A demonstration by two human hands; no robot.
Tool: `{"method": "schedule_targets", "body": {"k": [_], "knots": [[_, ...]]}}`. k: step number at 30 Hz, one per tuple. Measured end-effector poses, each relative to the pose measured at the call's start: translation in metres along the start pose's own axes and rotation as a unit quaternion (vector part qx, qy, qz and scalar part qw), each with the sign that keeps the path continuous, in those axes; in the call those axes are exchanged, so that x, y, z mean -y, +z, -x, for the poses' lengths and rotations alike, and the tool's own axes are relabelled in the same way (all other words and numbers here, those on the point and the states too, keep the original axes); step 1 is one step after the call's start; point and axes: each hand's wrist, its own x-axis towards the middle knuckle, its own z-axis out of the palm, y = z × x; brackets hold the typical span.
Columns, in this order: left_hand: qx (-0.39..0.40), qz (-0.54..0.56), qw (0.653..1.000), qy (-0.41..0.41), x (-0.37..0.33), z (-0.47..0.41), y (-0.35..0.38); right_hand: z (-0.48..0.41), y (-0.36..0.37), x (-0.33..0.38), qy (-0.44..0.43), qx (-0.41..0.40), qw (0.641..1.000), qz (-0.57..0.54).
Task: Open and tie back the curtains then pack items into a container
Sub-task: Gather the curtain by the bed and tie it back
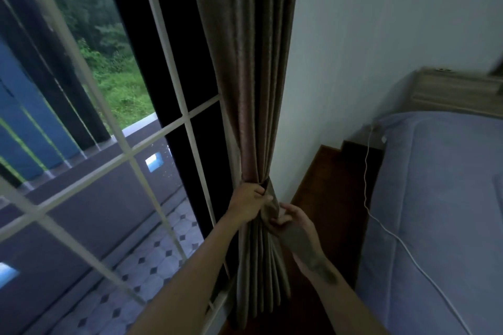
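Your forearms reach up from the bottom of the view to the gathered curtain (245,90), bunched against the wall beside the window (109,160). Your left hand (249,202) is clenched around the bundle at its narrowest point; your right hand (290,219) pinches the tie-back band (270,198) wrapped there, fingers half curled. You're in the tying-back step, by my reading. Next you'd need to fasten that band snugly before letting go. No container shows here.

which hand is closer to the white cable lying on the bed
Right. The right hand holds the gathered curtain on the side facing the bed, nearer the white cable. The left hand grips the curtain's window side, farther away.
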Motion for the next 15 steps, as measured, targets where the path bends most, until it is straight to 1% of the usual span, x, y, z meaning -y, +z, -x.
{"method": "schedule_targets", "body": {"k": [1, 2, 3, 5, 6, 9, 10, 13, 15], "knots": [[0.001, 0.007, 1.0, 0.005, 0.003, 0.002, -0.003, -0.003, 0.003, 0.005, 0.032, -0.024, 0.998, -0.051], [0.003, 0.005, 1.0, 0.004, 0.006, 0.004, -0.005, -0.005, 0.006, 0.01, 0.073, -0.037, 0.99, -0.114], [0.007, 0.003, 1.0, 0.001, 0.009, 0.005, -0.007, -0.007, 0.005, 0.011, 0.116, -0.041, 0.98, -0.154], [0.029, 0.002, 1.0, -0.004, 0.015, 0.008, -0.011, -0.006, 0.006, 0.014, 0.188, -0.038, 0.962, -0.196], [0.044, 0.002, 0.999, -0.005, 0.017, 0.011, -0.014, -0.004, 0.01, 0.017, 0.205, -0.016, 0.958, -0.199], [0.084, -0.023, 0.996, 0.011, 0.026, 0.021, -0.024, 0.002, 0.03, 0.019, 0.207, 0.073, 0.965, -0.147], [0.09, -0.041, 0.995, 0.016, 0.029, 0.024, -0.028, 0.002, 0.04, 0.018, 0.214, 0.09, 0.964, -0.131], [0.076, -0.093, 0.992, 0.026, 0.036, 0.033, -0.043, -0.004, 0.06, 0.012, 0.221, 0.081, 0.968, -0.092], [0.032, -0.124, 0.991, 0.025, 0.043, 0.041, -0.054, -0.009, 0.069, 0.006, 0.212, 0.084, 0.971, -0.077]]}}
